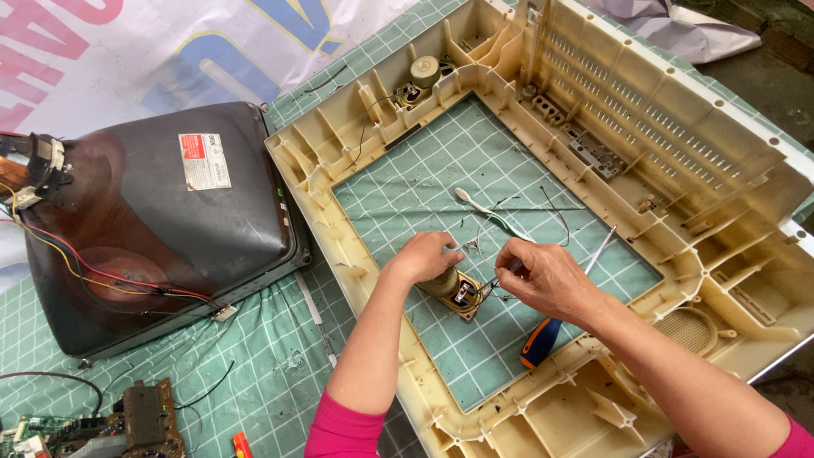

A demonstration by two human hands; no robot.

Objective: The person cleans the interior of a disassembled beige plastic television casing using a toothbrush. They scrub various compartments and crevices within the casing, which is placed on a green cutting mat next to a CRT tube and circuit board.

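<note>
Head view: left hand (421, 254) grips a small speaker (458, 291) lying inside the beige television casing (678, 153); right hand (547, 276) pinches its wires (492, 288), above an orange-handled screwdriver (551, 326).

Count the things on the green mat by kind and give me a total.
Picture tubes: 1
Cream plastic casings: 1
Speakers: 2, one under the left hand and right hand at, one mounted in the casing
Screwdrivers: 1
Circuit boards: 1
Total: 6
</note>
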